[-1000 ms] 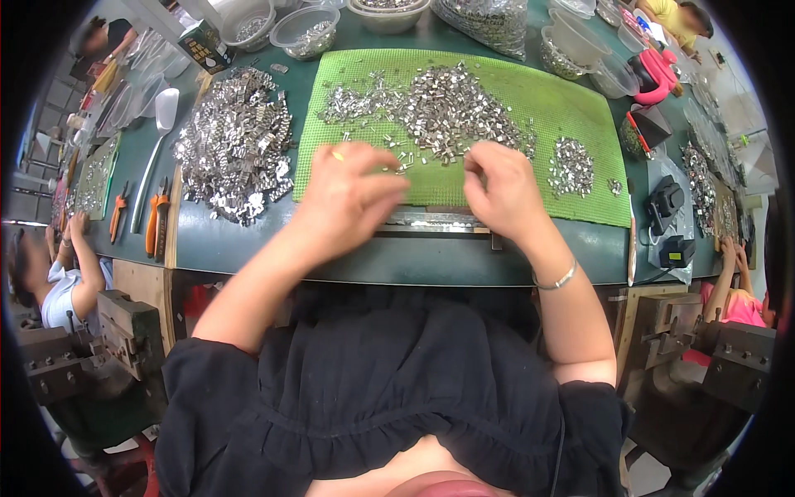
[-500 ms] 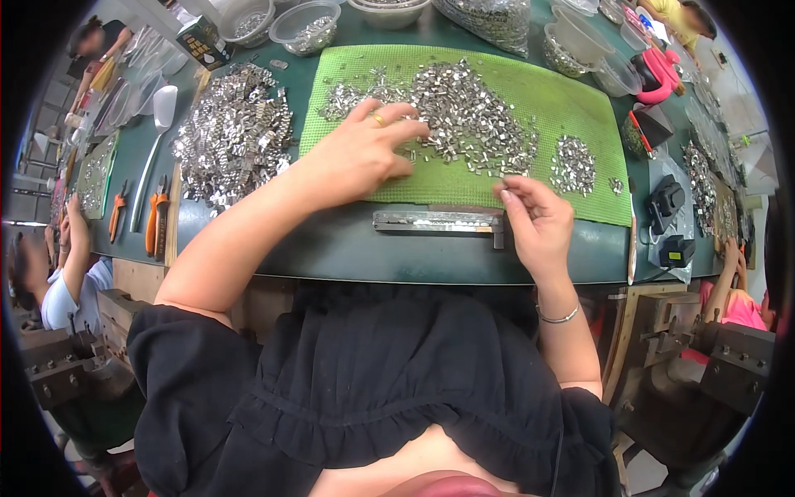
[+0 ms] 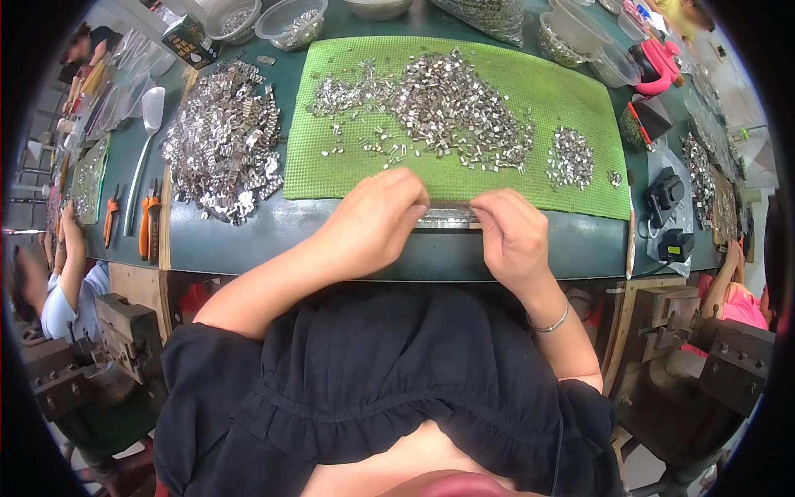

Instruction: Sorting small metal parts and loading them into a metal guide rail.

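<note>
A narrow metal channel-like bar [image 3: 448, 217] lies along the near edge of the green mat [image 3: 348, 178], between my two hands. My left hand [image 3: 377, 217] is closed over its left end, fingers curled down. My right hand [image 3: 515, 238] pinches at its right end with thumb and forefinger together. Whatever sits between the fingertips is too small or hidden to make out. Beyond the hands, small shiny metal pieces [image 3: 460, 108] are heaped on the mat. A smaller pile of pieces [image 3: 570, 157] lies to the right.
A big heap of metal strips [image 3: 222, 141] lies left of the mat. Further left are orange-handled pliers [image 3: 150, 224] and a long-handled scoop [image 3: 149, 132]. Plastic bowls [image 3: 291, 29] line the back. Right stand a pink container [image 3: 657, 68] and black devices [image 3: 667, 195]. Other people work at both sides.
My left hand has come off the loose pieces, moved nearer and closed at the bar's left end. My right hand has shifted slightly nearer and left, onto the bar's right end.
</note>
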`<action>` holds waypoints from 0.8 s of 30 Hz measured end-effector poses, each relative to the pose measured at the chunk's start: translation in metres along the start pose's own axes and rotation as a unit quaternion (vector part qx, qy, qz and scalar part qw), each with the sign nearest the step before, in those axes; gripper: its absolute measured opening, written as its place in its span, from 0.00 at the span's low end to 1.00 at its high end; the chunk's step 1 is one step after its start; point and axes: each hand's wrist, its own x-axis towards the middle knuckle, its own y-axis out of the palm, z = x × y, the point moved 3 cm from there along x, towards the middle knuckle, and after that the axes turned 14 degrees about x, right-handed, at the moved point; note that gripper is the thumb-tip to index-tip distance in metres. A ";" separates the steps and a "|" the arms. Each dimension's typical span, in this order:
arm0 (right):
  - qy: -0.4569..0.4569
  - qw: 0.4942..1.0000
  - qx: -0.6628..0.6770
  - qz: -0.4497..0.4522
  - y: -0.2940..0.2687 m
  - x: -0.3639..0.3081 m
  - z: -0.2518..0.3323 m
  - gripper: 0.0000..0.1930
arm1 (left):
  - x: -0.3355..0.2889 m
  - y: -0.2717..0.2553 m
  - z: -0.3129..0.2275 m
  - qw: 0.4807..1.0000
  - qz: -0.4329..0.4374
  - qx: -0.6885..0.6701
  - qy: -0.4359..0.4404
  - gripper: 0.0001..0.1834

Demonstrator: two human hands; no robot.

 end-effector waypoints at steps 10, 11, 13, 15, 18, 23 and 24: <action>0.056 0.991 0.097 0.077 0.015 0.006 -0.001 0.03 | -0.004 0.003 -0.007 0.998 -0.013 0.051 0.032 0.05; 0.049 0.990 0.089 0.097 0.016 0.007 -0.001 0.03 | -0.003 0.002 -0.007 0.998 0.000 0.064 0.028 0.04; 0.049 0.990 0.081 0.103 0.017 0.007 -0.003 0.03 | -0.001 -0.001 -0.008 0.997 0.013 0.078 0.025 0.04; 0.048 0.990 0.074 0.108 0.021 0.006 -0.005 0.03 | 0.000 -0.001 -0.008 0.993 0.058 0.101 0.011 0.05; 0.014 0.994 0.031 0.107 0.022 0.005 -0.005 0.04 | 0.000 -0.002 -0.013 0.990 0.046 0.132 0.028 0.05; -0.078 0.982 -0.076 0.155 0.023 -0.001 0.001 0.08 | -0.001 0.003 -0.005 0.998 -0.001 0.063 0.004 0.04; -0.078 0.982 -0.076 0.154 0.022 -0.004 0.000 0.08 | -0.001 0.004 -0.002 0.999 -0.028 0.017 -0.009 0.04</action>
